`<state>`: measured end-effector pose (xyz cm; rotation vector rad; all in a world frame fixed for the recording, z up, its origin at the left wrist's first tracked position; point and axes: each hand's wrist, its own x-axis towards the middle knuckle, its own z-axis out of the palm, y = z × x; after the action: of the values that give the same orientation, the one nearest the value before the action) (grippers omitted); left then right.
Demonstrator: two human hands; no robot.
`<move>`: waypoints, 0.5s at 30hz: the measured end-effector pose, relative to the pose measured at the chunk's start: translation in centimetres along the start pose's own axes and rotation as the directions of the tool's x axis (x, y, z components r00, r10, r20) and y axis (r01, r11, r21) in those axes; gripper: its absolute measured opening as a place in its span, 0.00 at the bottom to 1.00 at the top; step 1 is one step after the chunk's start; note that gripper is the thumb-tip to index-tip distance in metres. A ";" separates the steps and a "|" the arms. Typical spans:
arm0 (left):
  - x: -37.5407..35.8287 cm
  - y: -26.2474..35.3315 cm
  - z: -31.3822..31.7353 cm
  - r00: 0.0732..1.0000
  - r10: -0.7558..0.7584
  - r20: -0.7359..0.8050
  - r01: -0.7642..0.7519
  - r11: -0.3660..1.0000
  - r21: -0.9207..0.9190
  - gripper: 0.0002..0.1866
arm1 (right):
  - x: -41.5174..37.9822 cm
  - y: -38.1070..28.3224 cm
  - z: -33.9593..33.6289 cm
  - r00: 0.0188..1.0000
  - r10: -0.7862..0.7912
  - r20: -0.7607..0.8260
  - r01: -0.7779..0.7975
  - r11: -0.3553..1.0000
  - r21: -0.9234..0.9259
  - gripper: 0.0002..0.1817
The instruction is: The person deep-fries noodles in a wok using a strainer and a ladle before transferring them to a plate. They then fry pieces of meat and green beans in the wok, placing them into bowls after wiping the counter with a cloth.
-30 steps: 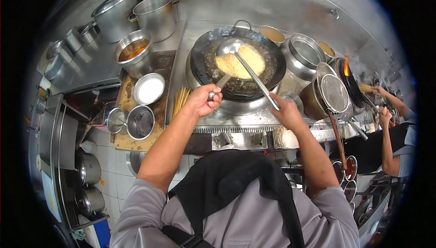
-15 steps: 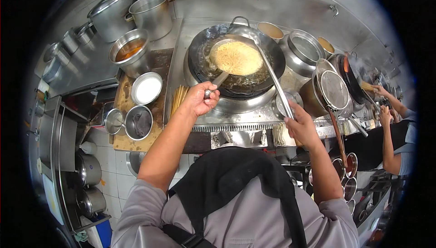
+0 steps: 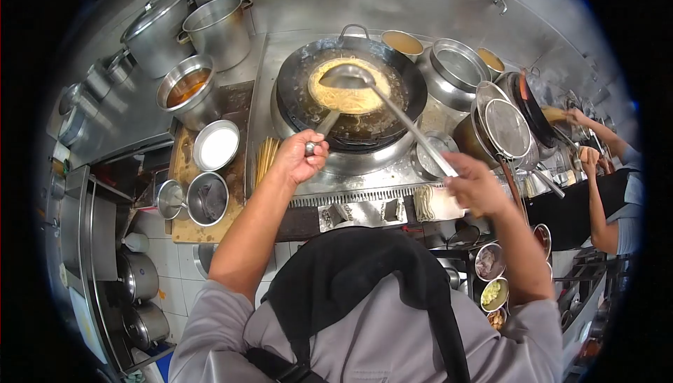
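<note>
A dark wok (image 3: pixel 293 73) full of bubbling liquid sits on the stove in front of me. My left hand (image 3: pixel 301 157) is closed round the handle of a strainer (image 3: pixel 327 122), which reaches into the wok. Yellow noodles (image 3: pixel 356 103) lie over the strainer's bowl and mostly hide it. Slightly blurred, my right hand (image 3: pixel 478 185) grips the end of a long metal ladle (image 3: pixel 415 129). The ladle's bowl overlaps the middle of the noodles in this view.
To the left are a bowl of white powder or liquid (image 3: pixel 216 146) and a pot of orange liquid (image 3: pixel 188 92). Wire strainers (image 3: pixel 507 128) rest over a pot at right. A co-worker's hand (image 3: pixel 589 159) shows farther right. Small ingredient bowls (image 3: pixel 494 293) stand below.
The ladle's bowl has swung from the wok's far rim leftward over the noodles. My right hand has shifted right and blurred. The view has turned slightly; my left hand keeps its grip.
</note>
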<state>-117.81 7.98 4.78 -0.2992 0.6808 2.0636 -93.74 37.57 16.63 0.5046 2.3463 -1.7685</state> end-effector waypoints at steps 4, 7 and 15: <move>-0.8 0.1 0.5 0.999 -0.045 -0.002 0.045 0.999 0.001 0.07 | -3.7 -10.6 -5.5 0.997 0.039 -0.061 -0.065 0.859 -0.508 0.31; -0.8 0.2 0.4 1.000 -0.028 -0.009 0.028 1.000 -0.006 0.08 | -4.8 -16.8 -5.8 0.990 0.066 -0.128 -0.141 0.631 -0.763 0.32; 0.3 1.3 -0.6 0.999 -0.047 0.011 0.047 0.999 0.007 0.07 | -0.9 -10.3 -5.6 0.996 -0.077 0.037 0.062 0.350 -0.935 0.30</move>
<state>-119.04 7.28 4.63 -0.2971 0.6685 2.0162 -96.22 40.24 27.75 0.1856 2.8690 -0.1228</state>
